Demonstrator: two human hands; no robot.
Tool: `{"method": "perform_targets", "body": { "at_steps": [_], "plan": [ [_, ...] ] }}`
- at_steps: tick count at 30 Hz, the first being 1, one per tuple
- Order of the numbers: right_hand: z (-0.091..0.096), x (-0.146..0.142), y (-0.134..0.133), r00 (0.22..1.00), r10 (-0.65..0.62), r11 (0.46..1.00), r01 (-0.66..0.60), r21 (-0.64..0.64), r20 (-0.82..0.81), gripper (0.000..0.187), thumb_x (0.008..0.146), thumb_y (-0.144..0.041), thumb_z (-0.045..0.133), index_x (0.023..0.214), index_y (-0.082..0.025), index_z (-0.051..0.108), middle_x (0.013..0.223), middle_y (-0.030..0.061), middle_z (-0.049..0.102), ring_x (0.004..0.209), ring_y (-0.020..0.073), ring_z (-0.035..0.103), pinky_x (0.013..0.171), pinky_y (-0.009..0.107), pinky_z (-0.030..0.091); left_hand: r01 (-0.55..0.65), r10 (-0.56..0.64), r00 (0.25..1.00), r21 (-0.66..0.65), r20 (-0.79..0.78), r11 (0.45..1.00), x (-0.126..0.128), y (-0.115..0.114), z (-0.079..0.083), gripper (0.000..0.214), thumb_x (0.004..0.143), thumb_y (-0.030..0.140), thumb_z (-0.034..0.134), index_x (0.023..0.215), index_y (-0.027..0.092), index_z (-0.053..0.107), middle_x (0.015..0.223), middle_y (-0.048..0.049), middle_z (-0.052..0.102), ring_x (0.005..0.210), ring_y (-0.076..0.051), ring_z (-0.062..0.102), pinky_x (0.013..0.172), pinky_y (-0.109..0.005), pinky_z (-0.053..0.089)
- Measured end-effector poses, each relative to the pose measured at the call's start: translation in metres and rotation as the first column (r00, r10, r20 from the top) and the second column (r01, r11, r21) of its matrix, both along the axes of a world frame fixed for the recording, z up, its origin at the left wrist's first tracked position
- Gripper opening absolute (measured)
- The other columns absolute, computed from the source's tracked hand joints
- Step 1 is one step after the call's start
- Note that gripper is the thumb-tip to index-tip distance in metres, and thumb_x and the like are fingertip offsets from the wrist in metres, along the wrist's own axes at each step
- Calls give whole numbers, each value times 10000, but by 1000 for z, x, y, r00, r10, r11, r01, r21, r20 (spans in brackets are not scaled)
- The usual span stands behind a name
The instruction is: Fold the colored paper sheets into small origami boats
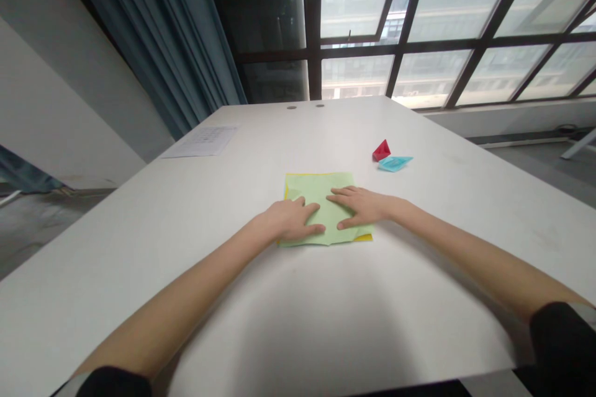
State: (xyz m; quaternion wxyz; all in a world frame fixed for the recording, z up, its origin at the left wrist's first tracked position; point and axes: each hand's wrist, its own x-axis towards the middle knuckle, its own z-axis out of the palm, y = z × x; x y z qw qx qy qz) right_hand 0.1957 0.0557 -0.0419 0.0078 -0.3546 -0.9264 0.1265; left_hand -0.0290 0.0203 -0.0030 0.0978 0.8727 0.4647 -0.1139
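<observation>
A light green sheet of paper (321, 189) lies flat on the white table, slightly creased. Beneath it, a yellow sheet (364, 237) peeks out at the lower right corner and along the left and top edges. My left hand (293, 219) rests on the left part of the green sheet, fingers spread. On its right part lies my right hand (357, 205), also with fingers apart and palm down. Neither hand grips anything. Some of the green paper is hidden under both hands.
Beyond my right hand sit a red folded paper piece (381, 151) and a blue folded paper boat (395, 164), close together. A printed sheet (202, 141) lies at the left edge of the white table (261, 136). Windows and a blue curtain (158, 25) stand behind.
</observation>
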Motion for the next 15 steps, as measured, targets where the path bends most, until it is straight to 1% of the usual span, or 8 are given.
{"method": "perform_targets", "body": {
  "at_steps": [3, 6, 8, 9, 11, 12, 13, 15],
  "plan": [
    [-8, 7, 0, 999, -34, 999, 34, -27, 12, 921, 710, -702, 512, 1439, -204, 250, 1493, 179, 194, 1349, 382, 205, 1059, 581, 139, -3, 5, 1000, 80, -23, 997, 7, 4, -7, 739, 750, 743, 329, 1241, 217, 495, 1166, -176, 545, 953, -324, 586, 783, -428, 439],
    [-10, 10, -1, 997, -68, 997, 70, -33, 47, 929, 712, -735, 464, 1453, -257, 171, 1515, 152, 83, 1374, 373, 103, 1055, 615, 49, 63, -65, 998, 198, 2, 978, 12, 6, -17, 787, 751, 760, 296, 1240, 177, 495, 1261, -203, 494, 1161, -386, 451, 906, -510, 370],
    [-10, 10, -2, 995, -84, 996, 86, -37, 51, 953, 707, -750, 448, 1457, -248, 145, 1516, 155, 46, 1379, 362, 83, 1059, 608, 25, 70, -80, 996, 240, 33, 968, 12, 8, -26, 816, 753, 761, 297, 1328, 193, 410, 1432, -186, 323, 1309, -406, 262, 1004, -556, 252],
    [-10, 10, -2, 995, -90, 995, 91, -38, 46, 966, 703, -753, 449, 1459, -239, 138, 1515, 158, 40, 1380, 360, 81, 1060, 605, 17, 58, -70, 997, 222, 45, 973, 11, 9, -31, 838, 750, 767, 290, 1381, 218, 336, 1486, -164, 229, 1346, -411, 173, 1025, -578, 198],
    [-11, 11, 0, 995, -98, 994, 98, -38, 16, 955, 720, -740, 445, 1461, -226, 131, 1515, 160, 63, 1381, 349, 98, 1067, 595, 27, 21, -32, 997, 148, 70, 989, 8, 12, -39, 861, 746, 779, 270, 1439, 274, 198, 1525, -125, 113, 1365, -423, 77, 1028, -611, 153],
    [-11, 11, 1, 995, -102, 994, 102, -32, -14, 912, 751, -716, 430, 1461, -221, 144, 1515, 158, 99, 1380, 336, 126, 1073, 582, 55, 11, -22, 996, 123, 83, 992, 7, 13, -42, 860, 744, 782, 268, 1447, 298, 158, 1531, -110, 82, 1367, -425, 54, 1029, -620, 138],
    [-11, 13, 5, 993, -106, 994, 105, -16, -55, 845, 790, -680, 410, 1456, -213, 178, 1508, 156, 155, 1375, 318, 171, 1080, 558, 102, 7, -17, 995, 107, 93, 994, 6, 14, -44, 857, 741, 784, 272, 1448, 318, 137, 1533, -102, 65, 1368, -427, 42, 1028, -627, 130],
    [-9, 20, 15, 980, -124, 989, 134, 55, -154, 671, 867, -571, 375, 1414, -189, 307, 1464, 154, 302, 1330, 281, 303, 1067, 487, 232, 6, -17, 994, 100, 108, 995, 5, 16, -46, 858, 730, 790, 290, 1444, 342, 133, 1534, -95, 54, 1368, -429, 32, 1028, -633, 120]
  ]
}}
